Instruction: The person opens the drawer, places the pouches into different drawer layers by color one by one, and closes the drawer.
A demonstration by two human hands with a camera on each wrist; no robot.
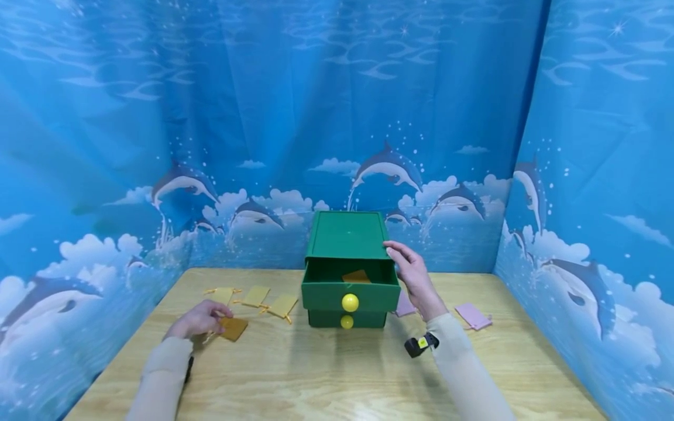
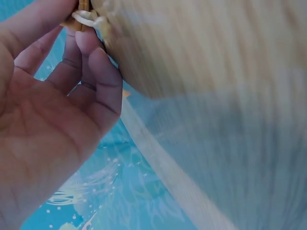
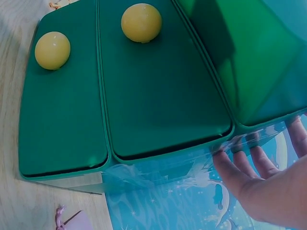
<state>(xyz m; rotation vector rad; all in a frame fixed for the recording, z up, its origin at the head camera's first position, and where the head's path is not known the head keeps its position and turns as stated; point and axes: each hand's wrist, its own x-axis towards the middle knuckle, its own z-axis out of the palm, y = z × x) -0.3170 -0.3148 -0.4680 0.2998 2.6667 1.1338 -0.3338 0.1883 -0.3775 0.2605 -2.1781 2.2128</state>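
A green cabinet [image 1: 347, 234] stands mid-table with its upper drawer [image 1: 321, 295] pulled out. An orange pouch [image 1: 357, 276] shows inside that drawer. To the left, my left hand [image 1: 197, 320] pinches the edge of a darker orange pouch [image 1: 234, 328] at the tabletop. In the left wrist view, thumb and fingertips of the left hand [image 2: 53, 100] meet at its cord [image 2: 86, 19]. My right hand [image 1: 416, 278] rests fingertips at the cabinet's upper right edge. In the right wrist view, the right hand [image 3: 268, 182] touches the cabinet's side with extended fingers, below the yellow knobs [image 3: 141, 23].
Several yellow pouches [image 1: 256, 296] with drawstrings lie on the wooden table [image 1: 337, 374], left of the cabinet. To its right are a pink pouch [image 1: 474, 316] and another one [image 1: 404, 305] partly hidden by the right hand. A blue dolphin-print curtain [image 1: 274, 117] surrounds the table.
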